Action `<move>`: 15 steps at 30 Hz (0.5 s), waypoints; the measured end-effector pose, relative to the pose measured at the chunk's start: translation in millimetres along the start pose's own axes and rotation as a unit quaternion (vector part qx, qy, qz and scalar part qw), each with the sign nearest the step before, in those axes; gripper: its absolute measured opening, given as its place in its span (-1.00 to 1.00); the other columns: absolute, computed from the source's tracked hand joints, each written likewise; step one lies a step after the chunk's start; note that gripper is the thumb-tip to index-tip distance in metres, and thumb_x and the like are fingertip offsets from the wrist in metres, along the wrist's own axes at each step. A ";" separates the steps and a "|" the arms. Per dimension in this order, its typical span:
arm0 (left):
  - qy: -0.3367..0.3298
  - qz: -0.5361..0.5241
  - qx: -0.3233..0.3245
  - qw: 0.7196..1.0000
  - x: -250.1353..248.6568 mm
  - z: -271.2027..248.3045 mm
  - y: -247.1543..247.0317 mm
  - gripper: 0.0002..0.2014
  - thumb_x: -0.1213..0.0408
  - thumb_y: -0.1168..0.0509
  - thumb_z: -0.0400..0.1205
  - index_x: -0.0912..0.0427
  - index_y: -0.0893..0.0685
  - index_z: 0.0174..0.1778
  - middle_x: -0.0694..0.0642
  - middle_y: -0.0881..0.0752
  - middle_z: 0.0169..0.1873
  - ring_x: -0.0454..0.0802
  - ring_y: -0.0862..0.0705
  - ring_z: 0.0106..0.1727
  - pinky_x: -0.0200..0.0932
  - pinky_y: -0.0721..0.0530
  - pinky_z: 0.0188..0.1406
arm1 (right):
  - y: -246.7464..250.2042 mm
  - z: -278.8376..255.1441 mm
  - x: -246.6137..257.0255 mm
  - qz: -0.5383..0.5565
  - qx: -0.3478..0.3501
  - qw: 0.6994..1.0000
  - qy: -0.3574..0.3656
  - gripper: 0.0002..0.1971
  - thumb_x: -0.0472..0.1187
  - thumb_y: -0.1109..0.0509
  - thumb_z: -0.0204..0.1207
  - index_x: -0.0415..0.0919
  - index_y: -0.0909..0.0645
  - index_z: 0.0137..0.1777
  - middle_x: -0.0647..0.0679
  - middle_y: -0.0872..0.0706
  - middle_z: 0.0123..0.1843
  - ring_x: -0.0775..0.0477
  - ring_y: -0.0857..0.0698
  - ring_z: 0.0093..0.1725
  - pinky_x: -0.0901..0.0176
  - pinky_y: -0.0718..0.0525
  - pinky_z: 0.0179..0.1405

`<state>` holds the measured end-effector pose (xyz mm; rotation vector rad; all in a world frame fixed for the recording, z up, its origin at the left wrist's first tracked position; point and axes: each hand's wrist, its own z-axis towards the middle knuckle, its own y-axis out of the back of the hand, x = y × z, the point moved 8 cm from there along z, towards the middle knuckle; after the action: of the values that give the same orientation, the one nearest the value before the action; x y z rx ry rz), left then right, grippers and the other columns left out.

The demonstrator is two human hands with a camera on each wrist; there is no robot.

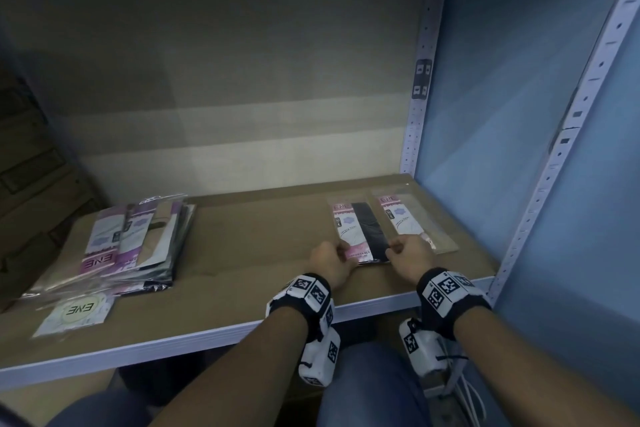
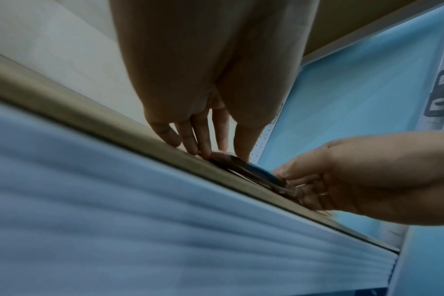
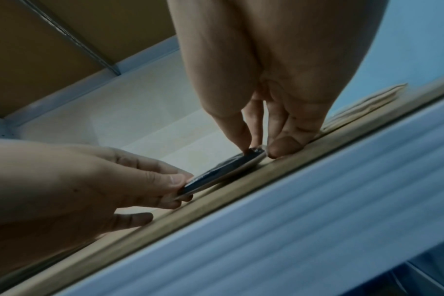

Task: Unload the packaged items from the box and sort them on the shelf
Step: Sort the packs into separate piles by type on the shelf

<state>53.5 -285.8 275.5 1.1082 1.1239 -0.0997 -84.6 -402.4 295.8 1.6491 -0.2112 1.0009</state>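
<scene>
Packet in hand: dark packet (image 1: 360, 236) lies flat at the right end of the shelf (image 1: 242, 326), near its front edge.
Left hand: left hand (image 1: 330, 262) pinches the near left corner, thumb on top, fingers beneath.
Right hand: right hand (image 1: 408, 255) pinches the near right corner the same way.
Why held so: a grip at both corners looks meant to square it up just beside the light packet (image 1: 410, 222), parallel to it and barely touching, starting a sorted row.
Pile: pile (image 1: 138, 246) of mixed packets sits well apart at the left end, likely waiting to be sorted; a round-label packet (image 1: 74, 314) lies in front of it.
Count: two packets in the right row; one loose at left; pile's number cannot be told.
Box: not in view.
</scene>
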 end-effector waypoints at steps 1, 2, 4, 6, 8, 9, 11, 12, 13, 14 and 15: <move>0.000 0.014 -0.002 1.000 -0.5 0.1 -0.9 -0.66 0.14 -0.42 0.54 0.10 -0.67 0.22 0.06 -0.75 0.13 0.03 -0.68 0.19 -0.05 -0.61 0.29 | -0.3 -0.4 0.0 -0.006 0.000 1.000 0.003 -0.72 -0.31 -0.35 0.55 -0.33 -0.67 0.23 -0.20 -0.73 0.21 -0.16 -0.67 0.23 0.22 -0.53 0.21; -0.001 0.025 -0.006 1.000 -1.6 0.3 -1.3 -0.67 0.12 -0.41 0.54 0.07 -0.67 0.22 0.05 -0.75 0.13 0.03 -0.67 0.21 -0.02 -0.60 0.31 | 0.7 -0.6 0.2 -0.011 -0.004 1.000 0.006 -0.73 -0.33 -0.34 0.55 -0.34 -0.68 0.22 -0.22 -0.73 0.20 -0.17 -0.67 0.22 0.23 -0.52 0.20; -0.002 0.039 -0.005 0.999 -3.1 1.1 -1.9 -0.69 0.12 -0.39 0.55 0.03 -0.68 0.21 0.03 -0.74 0.12 0.04 -0.66 0.23 0.02 -0.57 0.34 | 3.5 -0.1 0.7 -0.016 -0.011 1.000 0.009 -0.76 -0.35 -0.33 0.54 -0.35 -0.69 0.17 -0.23 -0.72 0.18 -0.19 -0.66 0.20 0.23 -0.52 0.17; -0.003 0.043 0.007 0.999 -4.7 2.4 0.6 -0.69 0.14 -0.37 0.56 0.05 -0.67 0.22 0.05 -0.73 0.15 0.05 -0.65 0.24 0.00 -0.57 0.34 | 5.8 1.2 3.2 -0.012 -0.009 1.000 0.012 -0.77 -0.35 -0.33 0.53 -0.33 -0.69 0.15 -0.21 -0.73 0.15 -0.17 -0.66 0.17 0.26 -0.51 0.08; -0.008 0.054 0.013 0.998 -6.4 4.0 9.6 -0.65 0.15 -0.35 0.56 0.07 -0.64 0.27 0.06 -0.70 0.23 0.06 -0.65 0.26 -0.04 -0.60 0.32 | 7.3 2.2 7.4 0.000 -0.003 1.000 0.015 -0.75 -0.33 -0.35 0.53 -0.30 -0.68 0.18 -0.17 -0.74 0.15 -0.12 -0.67 0.14 0.28 -0.50 0.05; -0.013 0.062 0.009 0.998 -7.6 4.3 17.3 -0.64 0.15 -0.34 0.57 0.08 -0.63 0.29 0.06 -0.68 0.26 0.06 -0.64 0.28 -0.05 -0.60 0.32 | 7.5 2.8 10.1 0.006 -0.001 1.000 0.016 -0.74 -0.33 -0.36 0.52 -0.29 -0.67 0.20 -0.16 -0.75 0.15 -0.10 -0.68 0.13 0.29 -0.51 0.05; -0.023 0.076 -0.009 0.997 -8.1 5.0 37.3 -0.63 0.14 -0.33 0.59 0.10 -0.61 0.32 0.05 -0.66 0.30 0.04 -0.62 0.31 -0.08 -0.58 0.33 | 6.6 3.0 17.8 0.016 0.001 1.000 0.021 -0.71 -0.33 -0.36 0.52 -0.28 -0.66 0.23 -0.14 -0.75 0.16 -0.08 -0.69 0.14 0.30 -0.51 0.07; -0.025 0.079 -0.019 0.996 -7.2 4.8 48.5 -0.61 0.13 -0.33 0.59 0.12 -0.60 0.35 0.06 -0.65 0.32 0.04 -0.61 0.33 -0.09 -0.57 0.35 | 6.0 1.3 24.3 0.014 0.002 1.000 0.026 -0.71 -0.33 -0.36 0.52 -0.29 -0.65 0.24 -0.14 -0.75 0.16 -0.09 -0.69 0.15 0.30 -0.51 0.08; -0.027 0.078 -0.026 0.996 -6.0 4.0 59.9 -0.58 0.13 -0.33 0.60 0.14 -0.58 0.37 0.07 -0.64 0.34 0.04 -0.60 0.35 -0.10 -0.55 0.36 | 4.8 -0.6 31.5 0.009 0.003 0.999 0.030 -0.71 -0.33 -0.35 0.52 -0.29 -0.65 0.24 -0.15 -0.75 0.16 -0.09 -0.68 0.15 0.30 -0.51 0.08; -0.027 0.076 -0.032 0.996 -3.7 3.1 71.8 -0.56 0.14 -0.33 0.60 0.16 -0.56 0.40 0.09 -0.62 0.36 0.04 -0.58 0.38 -0.12 -0.53 0.38 | 3.0 -2.4 38.9 0.001 0.002 0.999 0.033 -0.71 -0.35 -0.34 0.52 -0.30 -0.65 0.23 -0.16 -0.74 0.16 -0.10 -0.68 0.16 0.31 -0.49 0.08; -0.027 0.074 -0.038 0.996 -1.0 1.8 84.2 -0.54 0.16 -0.33 0.60 0.18 -0.54 0.43 0.10 -0.61 0.38 0.05 -0.57 0.40 -0.14 -0.51 0.39 | 1.2 -4.4 47.0 -0.003 0.000 0.999 0.037 -0.71 -0.37 -0.33 0.52 -0.32 -0.65 0.23 -0.17 -0.74 0.16 -0.12 -0.67 0.17 0.32 -0.47 0.07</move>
<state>101.9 -245.5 331.4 1.1099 0.9861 0.0281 -58.3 -382.4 329.5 1.6076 -0.1560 1.0549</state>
